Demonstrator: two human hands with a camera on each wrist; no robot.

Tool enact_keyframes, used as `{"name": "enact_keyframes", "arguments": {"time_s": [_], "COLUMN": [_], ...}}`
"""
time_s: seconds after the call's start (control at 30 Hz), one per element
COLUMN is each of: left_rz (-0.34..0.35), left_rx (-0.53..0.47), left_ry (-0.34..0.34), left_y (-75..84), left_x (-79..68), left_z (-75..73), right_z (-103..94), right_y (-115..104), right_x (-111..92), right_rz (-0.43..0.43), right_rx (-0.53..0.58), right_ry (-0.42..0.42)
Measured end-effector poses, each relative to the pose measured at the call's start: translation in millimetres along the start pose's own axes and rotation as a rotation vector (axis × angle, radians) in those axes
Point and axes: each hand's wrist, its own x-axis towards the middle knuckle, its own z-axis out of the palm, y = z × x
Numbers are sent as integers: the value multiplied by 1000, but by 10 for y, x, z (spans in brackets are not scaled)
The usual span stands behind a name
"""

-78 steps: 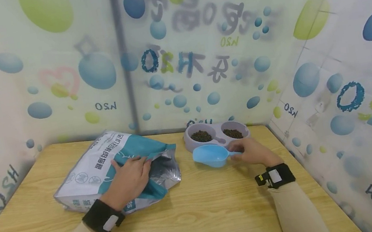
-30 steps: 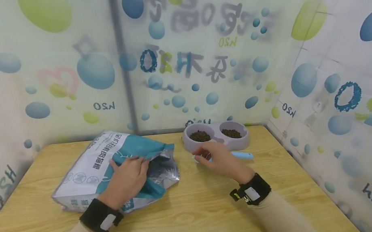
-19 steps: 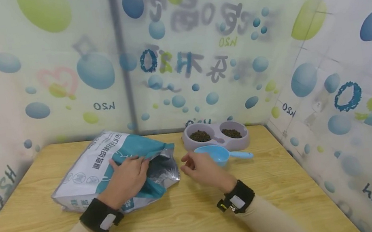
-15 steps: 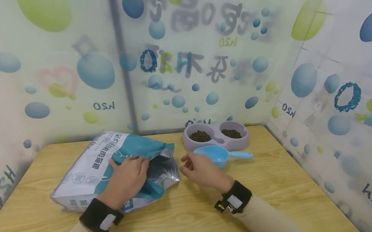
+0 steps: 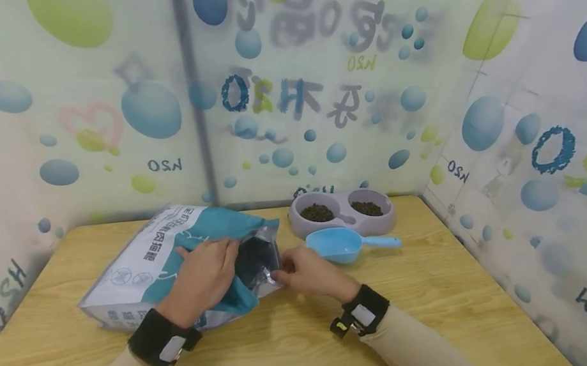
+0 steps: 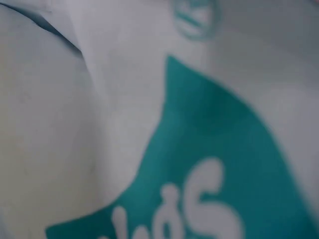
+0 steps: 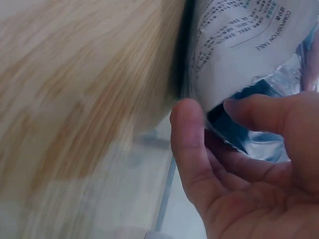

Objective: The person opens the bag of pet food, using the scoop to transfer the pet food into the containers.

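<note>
A white and teal pet food bag (image 5: 165,250) lies on its side on the table, its silver-lined mouth facing right. My left hand (image 5: 205,276) lies over the bag's top, fingers curled at the upper edge of the mouth. My right hand (image 5: 311,272) pinches the lower edge of the mouth; in the right wrist view, the thumb and fingers stand on either side of the bag's rim (image 7: 214,99). A blue scoop (image 5: 339,244) sits just beyond the right hand, handle to the right. The left wrist view holds only the bag's printed side, blurred.
Behind the scoop, a grey double pet bowl (image 5: 343,221) has brown kibble in both hollows. The wooden table (image 5: 298,350) meets patterned curtain-like walls (image 5: 265,84) at the back and on the right.
My right hand first set the scoop down by the bowl and let go of its handle. It then moved left to the bag's mouth and took its lower edge. The mouth now gapes wider.
</note>
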Motion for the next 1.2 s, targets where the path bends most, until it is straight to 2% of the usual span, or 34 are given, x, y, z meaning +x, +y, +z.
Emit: {"name": "enact_keyframes", "arguments": {"time_s": [0.17, 0.33, 0.5, 0.77, 1.0, 1.2], "left_rz": [-13, -11, -5, 41, 109, 145], "left_rx": [-9, -28, -66, -102, -29, -19], "left_ry": [-21, -11, -19, -79, -113, -195], "left_y": [89, 144, 215, 257, 329, 408], "left_x": [17, 36, 26, -45, -127, -214], "left_z": [-99, -175, -257, -323, -318, -361], "right_z": [-17, -63, -84, -113, -140, -204], "right_y": [-6, -6, -51, -164, -184, -210], "right_x": [-18, -31, -40, -86, -95, -115], "right_rz": [-27, -46, -67, -71, -88, -85], "right_rx": [13, 12, 90, 193, 284, 413], "right_ry": [-17, 8, 52, 65, 90, 131]}}
